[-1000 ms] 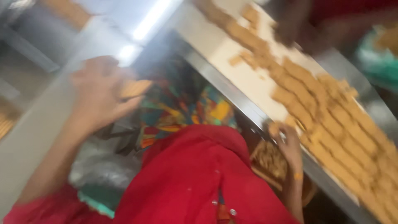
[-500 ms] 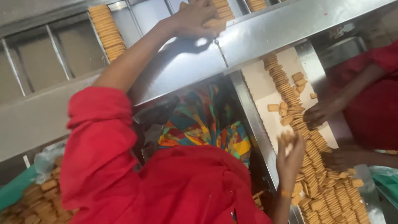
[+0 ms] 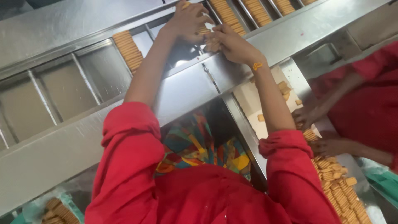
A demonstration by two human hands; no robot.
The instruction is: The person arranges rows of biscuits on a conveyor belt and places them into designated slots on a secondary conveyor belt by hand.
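Both my arms in red sleeves reach up to a steel tray of channels (image 3: 182, 89). My left hand (image 3: 186, 20) is curled over a short stack of tan biscuits (image 3: 203, 30) at one channel. Just right of it, my right hand (image 3: 234, 45) pinches a few more biscuits (image 3: 212, 45) against the same spot, with the fingers of the two hands touching. A yellow mark shows on my right wrist.
A biscuit row (image 3: 128, 49) fills a channel to the left, and more rows (image 3: 227, 13) lie behind my hands. A belt of biscuits (image 3: 336, 186) runs at the right, where a co-worker's hands (image 3: 309, 116) work. A bag of biscuits (image 3: 58, 209) sits bottom left.
My right hand has risen from the belt to join my left hand at the channel. The view has swung so the tray fills the top.
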